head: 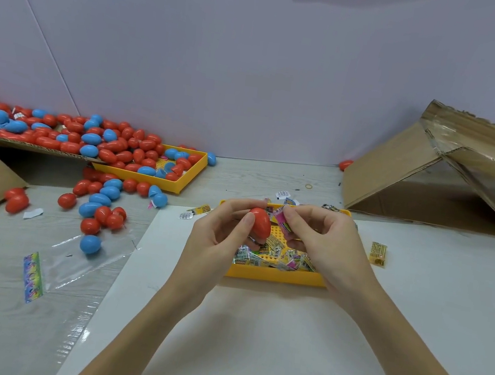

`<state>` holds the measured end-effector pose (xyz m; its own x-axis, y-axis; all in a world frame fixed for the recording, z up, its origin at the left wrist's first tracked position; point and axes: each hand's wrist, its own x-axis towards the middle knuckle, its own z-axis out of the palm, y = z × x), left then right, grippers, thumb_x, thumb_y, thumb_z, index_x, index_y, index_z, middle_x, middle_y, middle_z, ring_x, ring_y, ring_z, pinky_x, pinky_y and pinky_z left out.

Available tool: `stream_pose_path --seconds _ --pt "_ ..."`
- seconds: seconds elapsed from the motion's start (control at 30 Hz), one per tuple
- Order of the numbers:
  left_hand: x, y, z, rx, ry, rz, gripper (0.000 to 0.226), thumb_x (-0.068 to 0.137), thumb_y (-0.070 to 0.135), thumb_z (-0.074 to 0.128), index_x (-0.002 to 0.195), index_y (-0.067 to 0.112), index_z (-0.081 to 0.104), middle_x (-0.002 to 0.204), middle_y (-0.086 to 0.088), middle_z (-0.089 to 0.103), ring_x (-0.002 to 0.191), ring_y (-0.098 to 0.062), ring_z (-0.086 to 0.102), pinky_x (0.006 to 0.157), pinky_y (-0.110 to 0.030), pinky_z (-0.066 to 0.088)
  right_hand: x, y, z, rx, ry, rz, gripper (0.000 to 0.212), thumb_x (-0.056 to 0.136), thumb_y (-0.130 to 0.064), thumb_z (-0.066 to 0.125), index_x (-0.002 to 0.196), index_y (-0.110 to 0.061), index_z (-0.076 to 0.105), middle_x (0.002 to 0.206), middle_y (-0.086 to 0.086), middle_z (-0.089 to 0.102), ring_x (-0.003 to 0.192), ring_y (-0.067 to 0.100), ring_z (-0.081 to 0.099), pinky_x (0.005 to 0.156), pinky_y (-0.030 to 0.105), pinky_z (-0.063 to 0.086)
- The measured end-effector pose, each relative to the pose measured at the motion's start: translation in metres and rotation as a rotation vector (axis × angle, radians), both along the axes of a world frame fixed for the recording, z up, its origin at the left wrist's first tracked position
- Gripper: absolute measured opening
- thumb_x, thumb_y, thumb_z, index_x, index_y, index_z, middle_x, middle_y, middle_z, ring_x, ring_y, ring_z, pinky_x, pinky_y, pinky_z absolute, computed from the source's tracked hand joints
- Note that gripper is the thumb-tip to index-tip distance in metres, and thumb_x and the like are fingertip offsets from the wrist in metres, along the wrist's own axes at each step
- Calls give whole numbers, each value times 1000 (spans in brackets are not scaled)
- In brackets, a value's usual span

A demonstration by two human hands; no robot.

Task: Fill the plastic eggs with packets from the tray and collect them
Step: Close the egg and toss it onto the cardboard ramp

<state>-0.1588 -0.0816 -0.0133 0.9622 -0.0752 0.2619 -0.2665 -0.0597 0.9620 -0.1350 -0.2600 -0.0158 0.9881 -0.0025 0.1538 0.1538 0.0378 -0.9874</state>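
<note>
Head view showed the left hand (223, 234) gripping a red egg (260, 224), apparently open, while the right hand (319, 241) pinched a pink packet (282, 219) best fed in squarely.

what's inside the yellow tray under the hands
The yellow tray holds a loose heap of small printed packets over a bare patch of studded floor. The left hand and right hand cover its sides and far end.

Bright even light, soft shadows; wide-angle bowing at edges
</note>
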Motion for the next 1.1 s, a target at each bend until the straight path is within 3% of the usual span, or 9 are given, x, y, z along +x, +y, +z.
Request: stream_pose_path --seconds 0.3,0.6,0.87,1.1 --pt "0 -1 0 17 -4 -4 25 102 25 57 123 23 70 101 5 75 90 -15 73 76 -19 56 -1 1 -3 -81 -22 10 14 95 -26 71 96 -15 79 83 3 78 78 13 73 74 27 62" --pt "0 -1 0 11 -6 25 23 103 21 58 122 21 71 103 1 75 92 -18 73 77 -21 57 -3 5 -4 -90 -59 -48 13 94 -27 73 92 -18 80 79 2 78 80 21 75 77 32 63" --pt "0 -2 0 6 3 14 23 104 19 57 122 19 71 102 0 76 88 -16 74 74 -18 55 -4 5 -1 -123 -78 -66 14 94 -28 72 84 -22 80 74 1 77 74 16 74 72 27 62" --pt "1 -1 -1 16 -19 14 22 104 20 58 121 21 72 101 2 76 88 -15 73 77 -19 56 -5 5 -1 -184 -109 -90 17 95 -35 71 88 -24 82 74 -1 77 75 14 75 79 41 63"
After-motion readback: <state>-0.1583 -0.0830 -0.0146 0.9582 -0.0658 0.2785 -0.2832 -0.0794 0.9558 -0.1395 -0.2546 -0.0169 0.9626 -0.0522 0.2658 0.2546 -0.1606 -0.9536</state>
